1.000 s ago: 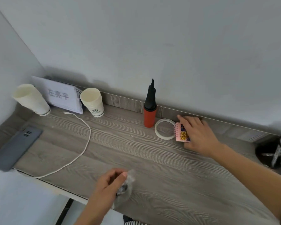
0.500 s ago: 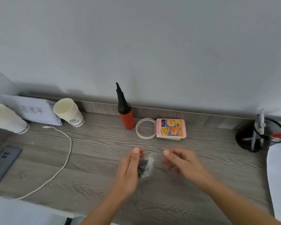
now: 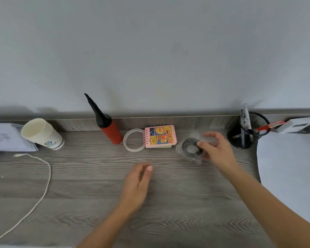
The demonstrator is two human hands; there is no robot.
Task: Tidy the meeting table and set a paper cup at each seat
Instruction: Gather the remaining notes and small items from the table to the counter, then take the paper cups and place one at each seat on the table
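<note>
Tidying step: the right hand holds a clear bag in its grip, just beside the notebook. The left hand hovers, grip loose and empty. Next, probably set the bag down neatly.

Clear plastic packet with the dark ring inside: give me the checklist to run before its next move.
1. Right hand grips the clear plastic packet holding a dark ring: ok.
2. Left hand empty and open: ok.
3. Packet lifted off the grey wood-grain table: cannot tell, blurred.
4. Packet apart from the pink spiral notebook: cannot tell.
5. White paper cup upright, far from both hands: ok.
</note>
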